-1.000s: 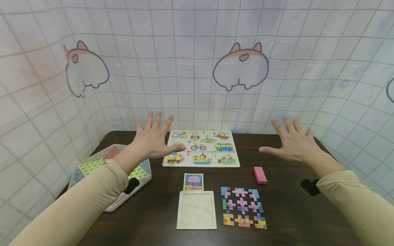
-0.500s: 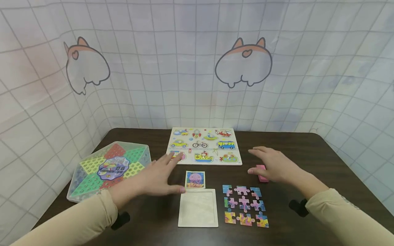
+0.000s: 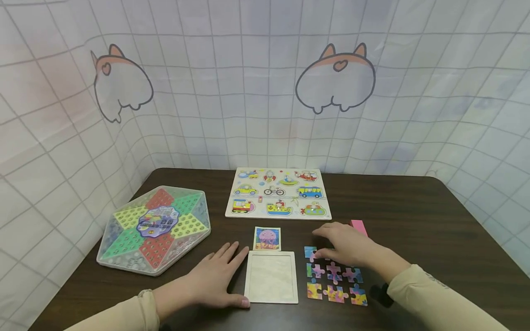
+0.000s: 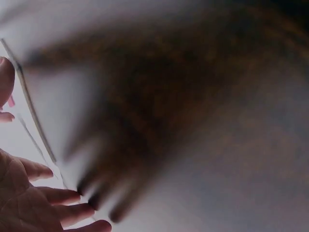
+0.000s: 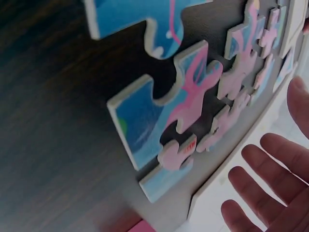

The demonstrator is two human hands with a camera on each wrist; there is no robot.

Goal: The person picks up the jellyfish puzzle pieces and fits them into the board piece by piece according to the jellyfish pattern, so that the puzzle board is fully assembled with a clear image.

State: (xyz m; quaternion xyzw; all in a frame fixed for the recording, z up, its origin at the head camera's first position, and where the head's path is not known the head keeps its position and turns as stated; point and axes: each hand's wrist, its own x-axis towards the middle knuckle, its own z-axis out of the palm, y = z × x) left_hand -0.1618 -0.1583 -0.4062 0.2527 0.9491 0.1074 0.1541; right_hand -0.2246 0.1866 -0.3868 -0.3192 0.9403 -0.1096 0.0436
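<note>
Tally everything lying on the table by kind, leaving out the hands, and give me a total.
Jigsaw pieces: 9 (head and right wrist views combined)
Puzzle tray: 1
Jellyfish picture card: 1
Vehicle puzzle board: 1
Chinese checkers box: 1
Pink block: 1
Total: 14

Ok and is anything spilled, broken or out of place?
Nothing stands out: no spill or damage shows. The puzzle pieces lie in rows beside the pale frame, though the right hand hides part of the far row.

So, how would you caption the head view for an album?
Loose puzzle pieces beside a pale tray, a jellyfish card at its far edge.
</note>
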